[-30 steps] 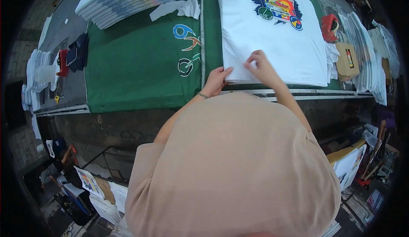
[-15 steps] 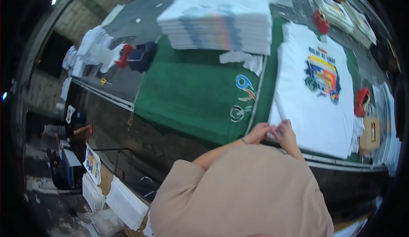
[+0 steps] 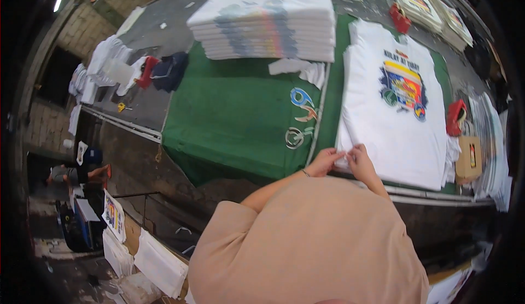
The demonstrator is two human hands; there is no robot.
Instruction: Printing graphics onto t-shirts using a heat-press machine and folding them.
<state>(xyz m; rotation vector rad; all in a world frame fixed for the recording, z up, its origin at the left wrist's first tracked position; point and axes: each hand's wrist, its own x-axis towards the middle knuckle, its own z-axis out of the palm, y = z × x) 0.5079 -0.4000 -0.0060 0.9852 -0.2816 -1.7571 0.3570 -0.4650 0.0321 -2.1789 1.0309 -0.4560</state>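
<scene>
A white T-shirt (image 3: 377,134) with a colourful print on its chest lies flat on the green cloth (image 3: 219,123), its hem toward me. At its near left corner my left hand (image 3: 324,162) and my right hand (image 3: 361,163) meet. Both are closed, thumbs and forefingers pinched almost tip to tip over the shirt's edge. Whatever lies between the fingertips is too small to make out. Left of the shirt, two pairs of scissors rest on the cloth: one blue and orange-handled (image 3: 302,101), one grey-handled (image 3: 295,138).
A tall stack of folded white shirts (image 3: 268,30) stands at the far middle. Red and dark cloths (image 3: 167,71) and yellow-handled scissors (image 3: 122,107) lie leftward. A cardboard box (image 3: 468,159) and a red item (image 3: 456,117) sit at the right. A person (image 3: 65,174) is in the left background.
The view has shifted slightly, so everything sits a little further left and up in the picture. My hands stay pinched at the same shirt corner, their fingertips slightly closer together.
</scene>
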